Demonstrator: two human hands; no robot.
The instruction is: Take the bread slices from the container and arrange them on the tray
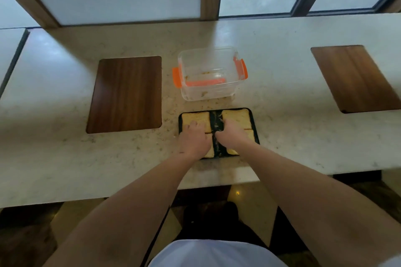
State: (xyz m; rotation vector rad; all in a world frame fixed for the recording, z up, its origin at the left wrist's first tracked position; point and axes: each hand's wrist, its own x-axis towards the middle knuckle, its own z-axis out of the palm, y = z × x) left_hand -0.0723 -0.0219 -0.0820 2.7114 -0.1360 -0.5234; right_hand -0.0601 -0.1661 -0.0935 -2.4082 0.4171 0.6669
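Observation:
A small black tray [217,124] lies on the counter near its front edge, with bread slices in two columns. The far-left slice [193,117] and far-right slice [237,118] show clearly. My left hand [194,140] lies flat over the left column, covering most of the near-left slice [210,152]. My right hand [231,134] presses on the right column, over the near-right slice [231,151]. Behind the tray stands a clear plastic container [208,93] with orange clips, holding only crumbs.
A dark wooden board [127,94] lies to the left of the tray and another [355,78] at the far right. Crumbs dot the pale marble counter [65,147]. Windows run along the back. The counter's front edge is close to my body.

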